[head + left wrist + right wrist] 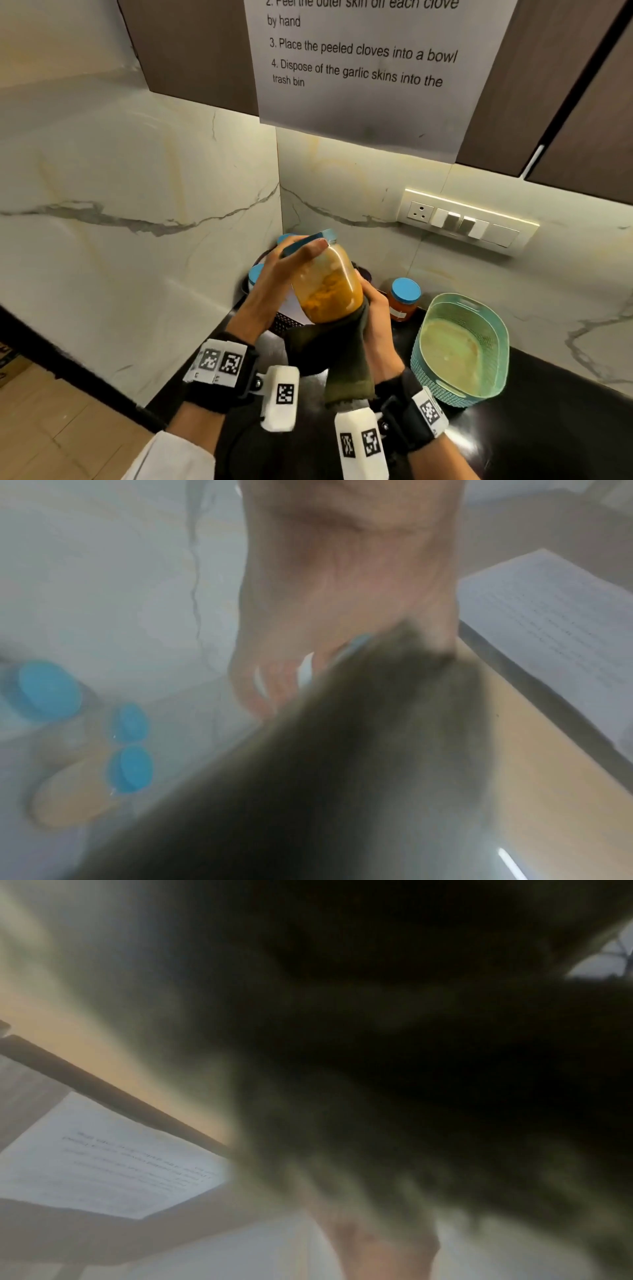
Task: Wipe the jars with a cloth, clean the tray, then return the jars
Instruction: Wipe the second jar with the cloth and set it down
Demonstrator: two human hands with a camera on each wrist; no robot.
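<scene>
**Wiping step in hand: one jar held up and rubbed with the cloth**

The person is in the first step of the task. The left hand [274, 277] grasps the clear glass jar with a blue lid and orange-yellow contents [327, 284] at its lid end, with the fingers curled over the lid, and holds it tilted in the air above the dark counter [548, 411]. The right hand [376, 318] clutches the dark olive-green cloth [346, 356] and presses it against the lower part of the jar; the cloth hangs down below the hand.

Behind the hands, other blue-lidded jars [130, 768] stand on the dark round tray [287, 322] in the corner. A small blue-lidded jar with red contents [404, 299] stands on the counter just beside the mint-green plastic basket [493, 380]; it is possibly already wiped, but this cannot be told.

The next move probably calls for turning the jar inside the cloth, so every side is rubbed, with a firm hold on the lid end because the glass is heavy and smooth. After that it should go down on the counter, apart from the tray, because the tray is not yet cleaned
</scene>
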